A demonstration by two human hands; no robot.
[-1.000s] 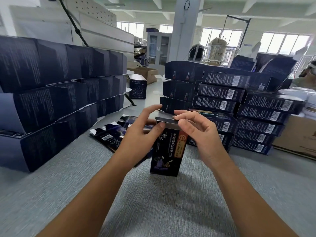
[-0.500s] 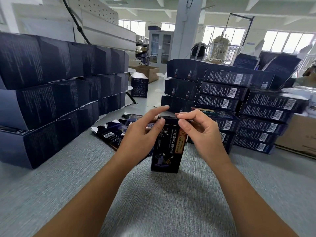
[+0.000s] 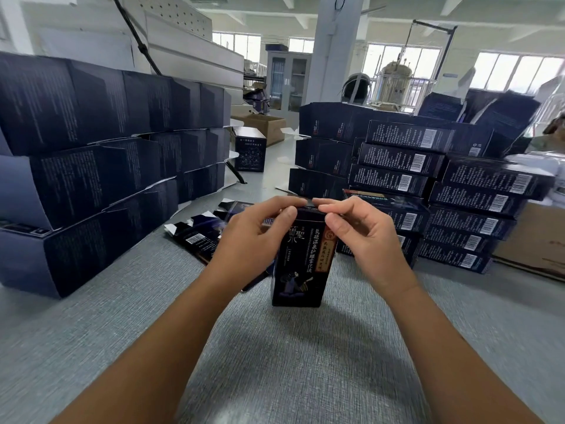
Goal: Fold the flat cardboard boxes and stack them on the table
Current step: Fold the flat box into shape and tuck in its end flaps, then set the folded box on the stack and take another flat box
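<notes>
Figure. A single box [image 3: 301, 264] was shown standing on end on the table [image 3: 305, 356], its long axis vertical. It stood directly between the two hands and was met by both at its upper end. The left hand [image 3: 253, 237] was closed around the box's top left corner, with the fingers curled over the upper edge and the thumb laid against the near face. The right hand [image 3: 363, 237] was closed on the top right corner, where the lid edge was pinched between thumb and forefinger. Neither hand could be called nearer, since the top was shared. The coming move was judged to turn on this vertical relation, with the lid flap lying under the fingertips and needing to be pressed straight down along the box's axis.

Counts: two hands and one box in work. A fan of flat blanks [image 3: 198, 237] lay just beyond the left hand; at least three were seen, and an exact number could not be told. Farther out on the left-hand side, a wall of folded boxes [image 3: 91, 179] was stacked three tiers high. Beyond the right hand, a second stack [image 3: 428, 185] held about six tiers. One lone box [image 3: 249, 149] stood well beyond both hands.
</notes>
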